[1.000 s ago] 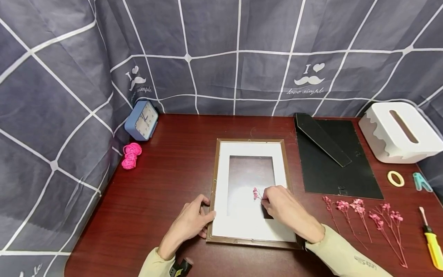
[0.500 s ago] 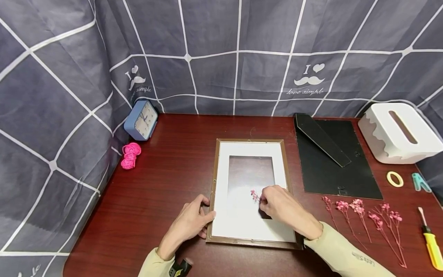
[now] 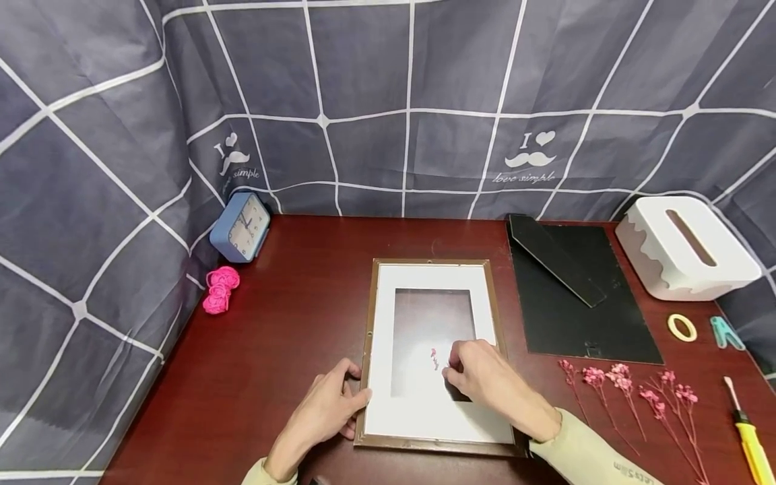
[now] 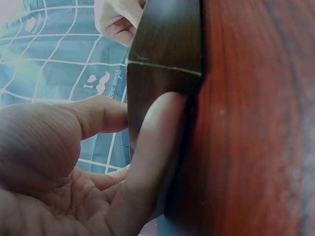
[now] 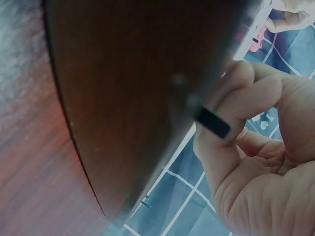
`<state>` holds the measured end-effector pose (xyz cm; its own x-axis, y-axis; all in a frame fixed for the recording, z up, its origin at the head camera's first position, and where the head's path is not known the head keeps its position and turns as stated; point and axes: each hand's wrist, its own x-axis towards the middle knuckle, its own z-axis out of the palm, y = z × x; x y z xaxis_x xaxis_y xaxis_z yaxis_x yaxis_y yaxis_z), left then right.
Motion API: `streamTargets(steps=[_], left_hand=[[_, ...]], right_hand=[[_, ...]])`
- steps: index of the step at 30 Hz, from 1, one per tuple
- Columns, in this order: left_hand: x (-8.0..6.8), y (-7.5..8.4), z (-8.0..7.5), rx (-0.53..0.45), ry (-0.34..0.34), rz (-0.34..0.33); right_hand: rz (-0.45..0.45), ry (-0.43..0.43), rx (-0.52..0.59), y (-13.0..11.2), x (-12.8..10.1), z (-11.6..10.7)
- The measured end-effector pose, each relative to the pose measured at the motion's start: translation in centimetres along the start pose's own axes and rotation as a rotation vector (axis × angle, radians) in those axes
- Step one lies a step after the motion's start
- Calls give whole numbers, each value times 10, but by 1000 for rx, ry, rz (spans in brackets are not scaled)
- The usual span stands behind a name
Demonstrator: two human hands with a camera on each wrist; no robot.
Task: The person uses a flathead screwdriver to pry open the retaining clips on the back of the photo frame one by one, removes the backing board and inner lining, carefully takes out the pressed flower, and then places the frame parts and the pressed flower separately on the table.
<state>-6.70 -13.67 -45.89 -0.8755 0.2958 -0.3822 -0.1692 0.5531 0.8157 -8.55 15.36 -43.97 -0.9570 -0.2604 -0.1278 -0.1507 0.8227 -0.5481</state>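
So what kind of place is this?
Probably a craft desk at home. A picture frame lies open on a wooden table, dried pink flowers wait beside it, and a patterned cloth hangs behind.

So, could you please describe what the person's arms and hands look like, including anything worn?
Both hands, left hand and right hand, are bare, without gloves or rings. Each arm wears a long pale beige sleeve; the right one bears small dark lettering near the cuff, too small to read. No watch shows.
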Motion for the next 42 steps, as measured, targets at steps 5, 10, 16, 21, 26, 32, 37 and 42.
streamTargets(steps=[5,10,16,21,26,32,37,42], left_hand=[[0,-2,0,-9,5,6],[0,-1,1,5,19,13],[-1,0,2,4,21,10],[0,0,1,9,20,14],[0,1,1,8,21,9],[0,0,1,15,28,7],[0,0,1,19,28,5],[0,0,1,23,27,-1]], right_hand=[[-72,29,-31,10,4,10],[-140,69,-34,23,7,18],[-81,32,3,8,2,6],[-47,35,9,4,-2,0],[-15,39,32,4,-9,-5],[23,53,62,6,-20,-14],[47,96,58,13,-29,-21],[54,158,37,23,-38,-26]])
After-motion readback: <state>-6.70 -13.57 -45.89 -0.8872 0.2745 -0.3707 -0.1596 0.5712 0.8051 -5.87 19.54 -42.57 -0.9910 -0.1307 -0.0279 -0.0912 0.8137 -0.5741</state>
